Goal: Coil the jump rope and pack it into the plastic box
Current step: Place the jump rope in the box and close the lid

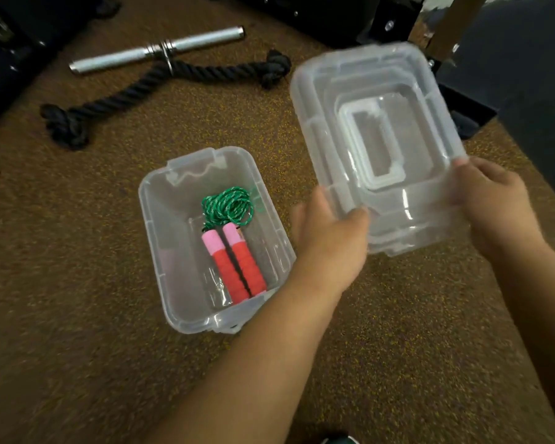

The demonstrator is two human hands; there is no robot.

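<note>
The clear plastic box (161, 238) stands open on the brown speckled floor. Inside it lies the jump rope: a green coiled cord (228, 206) at the far end and two red-and-pink handles (237, 261) side by side nearer me. To the right of the box, above the floor, both hands hold the clear plastic lid (378, 139). My left hand (330, 229) grips its near left corner and my right hand (491, 200) grips its near right edge. The lid is tilted and its moulded handle faces me.
A thick black knotted rope (161, 78) and a silver metal bar (154, 49) lie on the floor beyond the box. Black gym equipment frames (334, 17) stand at the far edge, with a dark base plate (468, 113) behind the lid.
</note>
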